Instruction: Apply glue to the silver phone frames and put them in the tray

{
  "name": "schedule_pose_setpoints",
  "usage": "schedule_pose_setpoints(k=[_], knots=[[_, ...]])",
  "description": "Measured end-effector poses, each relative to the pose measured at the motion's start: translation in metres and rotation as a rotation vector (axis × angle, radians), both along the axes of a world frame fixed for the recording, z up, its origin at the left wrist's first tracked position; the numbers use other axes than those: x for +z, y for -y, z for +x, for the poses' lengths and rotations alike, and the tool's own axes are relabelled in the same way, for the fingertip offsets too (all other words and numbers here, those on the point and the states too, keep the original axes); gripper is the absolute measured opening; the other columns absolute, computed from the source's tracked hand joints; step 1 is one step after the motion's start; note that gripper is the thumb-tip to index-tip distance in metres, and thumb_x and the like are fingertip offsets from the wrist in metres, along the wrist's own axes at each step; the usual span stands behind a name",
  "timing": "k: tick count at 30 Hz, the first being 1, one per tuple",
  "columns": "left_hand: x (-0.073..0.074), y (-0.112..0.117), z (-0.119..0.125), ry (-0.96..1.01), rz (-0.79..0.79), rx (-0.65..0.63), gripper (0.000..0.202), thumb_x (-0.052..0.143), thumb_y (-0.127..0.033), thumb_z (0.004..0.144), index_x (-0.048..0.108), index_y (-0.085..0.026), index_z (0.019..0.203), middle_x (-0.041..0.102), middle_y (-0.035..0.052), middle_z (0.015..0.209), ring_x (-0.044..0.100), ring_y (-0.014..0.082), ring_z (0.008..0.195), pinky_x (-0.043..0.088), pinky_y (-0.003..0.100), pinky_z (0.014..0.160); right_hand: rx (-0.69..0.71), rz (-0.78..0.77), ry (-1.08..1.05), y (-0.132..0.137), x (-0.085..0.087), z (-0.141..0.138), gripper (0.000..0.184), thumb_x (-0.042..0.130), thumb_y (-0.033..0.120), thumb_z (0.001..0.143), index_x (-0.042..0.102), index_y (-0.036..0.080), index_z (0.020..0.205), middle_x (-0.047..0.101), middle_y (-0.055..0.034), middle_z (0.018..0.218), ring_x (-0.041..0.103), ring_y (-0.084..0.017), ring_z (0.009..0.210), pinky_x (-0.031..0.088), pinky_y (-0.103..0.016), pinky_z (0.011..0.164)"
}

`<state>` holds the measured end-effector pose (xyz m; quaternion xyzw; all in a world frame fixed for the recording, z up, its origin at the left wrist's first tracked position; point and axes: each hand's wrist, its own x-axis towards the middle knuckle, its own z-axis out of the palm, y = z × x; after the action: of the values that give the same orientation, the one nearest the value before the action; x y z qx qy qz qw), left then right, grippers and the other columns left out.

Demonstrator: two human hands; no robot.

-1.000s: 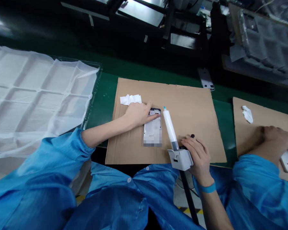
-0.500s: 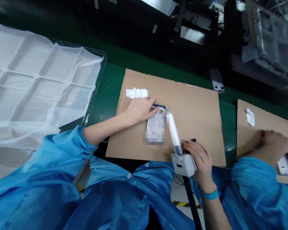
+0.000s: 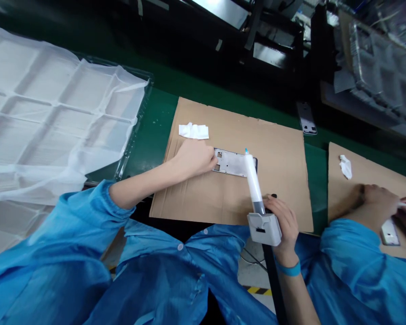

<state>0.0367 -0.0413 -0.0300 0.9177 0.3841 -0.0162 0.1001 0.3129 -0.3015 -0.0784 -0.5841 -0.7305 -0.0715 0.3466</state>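
A silver phone frame [image 3: 233, 162] lies crosswise on a brown cardboard sheet [image 3: 277, 149]. My left hand [image 3: 194, 158] grips its left end with curled fingers. My right hand [image 3: 282, 223] is wrapped round the grey handle of a glue dispenser [image 3: 255, 189], a white syringe with a blue tip. The tip rests over the frame's upper edge near its right part. A folded white wipe [image 3: 193, 131] lies on the cardboard just above my left hand.
A clear tray stack under white cloth [image 3: 54, 122] fills the left. Another phone frame [image 3: 306, 118] lies on the green belt [image 3: 155, 131] beyond the cardboard. At right, a co-worker's hands [image 3: 385, 205] hold a part on a second cardboard with a wipe [image 3: 345, 166].
The phone frame has been turned from lengthwise to crosswise under my left hand. The syringe tip has moved right and now sits over the frame's upper edge.
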Motion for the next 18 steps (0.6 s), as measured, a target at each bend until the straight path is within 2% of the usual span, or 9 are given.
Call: schedule_pose_setpoints(k=[1,3,5,6,8,11,13,16,18], knots=[[0.002,0.003,0.0,0.007,0.011,-0.023,0.04,0.048,-0.028,0.109,0.085,-0.015,0.1,0.081,0.0179,0.094,0.076,0.0348,0.09,0.053,0.047,0.084,-0.021,0.02,-0.03,0.0,0.0,0.001,0.031,0.064,0.017,0.113,0.077,0.021,0.141,0.084,-0.0111,0.135,0.082,-0.03,0.135,0.07,-0.052,0.117],[0.004,0.009,0.002,0.063,0.045,-0.086,0.035,0.054,-0.028,0.108,0.084,-0.012,0.12,0.083,0.0206,0.122,0.077,0.0378,0.115,0.056,0.049,0.101,-0.068,0.032,-0.066,0.0,0.001,0.002,0.026,0.069,0.018,0.113,0.078,0.021,0.137,0.084,-0.0104,0.133,0.084,-0.029,0.129,0.074,-0.05,0.11],[0.003,0.012,0.005,0.116,0.065,-0.148,0.042,0.06,-0.035,0.112,0.076,-0.009,0.141,0.077,0.0232,0.146,0.072,0.0398,0.135,0.054,0.049,0.115,-0.104,0.023,-0.079,-0.001,0.0,0.004,0.022,0.07,0.018,0.113,0.079,0.02,0.133,0.085,-0.01,0.131,0.085,-0.028,0.125,0.076,-0.047,0.106],[0.001,0.013,0.006,0.129,0.058,-0.167,0.048,0.064,-0.041,0.114,0.072,-0.008,0.147,0.075,0.0236,0.151,0.071,0.0401,0.138,0.053,0.049,0.116,-0.117,0.017,-0.087,-0.001,-0.001,0.004,0.021,0.07,0.018,0.114,0.079,0.02,0.132,0.085,-0.0099,0.13,0.085,-0.027,0.125,0.076,-0.047,0.107],[-0.001,0.016,0.007,0.137,0.017,-0.177,0.058,0.068,-0.05,0.116,0.064,-0.009,0.157,0.077,0.0209,0.147,0.074,0.0383,0.132,0.055,0.046,0.11,-0.123,0.014,-0.12,0.0,-0.002,0.004,0.02,0.068,0.02,0.115,0.08,0.019,0.131,0.085,-0.0097,0.128,0.085,-0.028,0.126,0.076,-0.049,0.109],[-0.002,0.025,0.005,0.1,-0.042,-0.152,0.072,0.067,-0.054,0.118,0.051,-0.014,0.176,0.085,0.0157,0.128,0.08,0.0351,0.109,0.054,0.041,0.085,-0.102,-0.026,-0.142,0.003,-0.002,0.002,0.021,0.067,0.023,0.115,0.079,0.02,0.132,0.084,-0.0103,0.132,0.084,-0.029,0.129,0.074,-0.053,0.112],[-0.001,0.037,0.003,0.015,-0.075,-0.132,0.078,0.062,-0.056,0.12,0.043,-0.02,0.186,0.087,0.0138,0.115,0.081,0.0348,0.093,0.049,0.042,0.074,-0.075,-0.057,-0.113,0.007,0.001,0.001,0.022,0.064,0.023,0.116,0.078,0.021,0.134,0.083,-0.011,0.136,0.083,-0.029,0.13,0.073,-0.054,0.111],[-0.002,0.06,-0.003,-0.084,-0.086,-0.106,0.073,0.053,-0.056,0.123,0.043,-0.025,0.189,0.088,0.0123,0.101,0.081,0.0344,0.083,0.046,0.042,0.071,-0.029,-0.07,-0.061,0.011,0.007,-0.001,0.027,0.065,0.022,0.115,0.076,0.022,0.14,0.082,-0.0109,0.138,0.082,-0.029,0.132,0.07,-0.055,0.112],[-0.004,0.074,-0.008,-0.08,-0.041,-0.061,0.07,0.052,-0.054,0.124,0.051,-0.017,0.184,0.086,0.0131,0.094,0.081,0.0333,0.082,0.048,0.042,0.075,-0.004,-0.08,-0.042,0.014,0.011,-0.002,0.031,0.066,0.022,0.114,0.074,0.022,0.143,0.082,-0.0106,0.139,0.081,-0.03,0.134,0.068,-0.055,0.114]])
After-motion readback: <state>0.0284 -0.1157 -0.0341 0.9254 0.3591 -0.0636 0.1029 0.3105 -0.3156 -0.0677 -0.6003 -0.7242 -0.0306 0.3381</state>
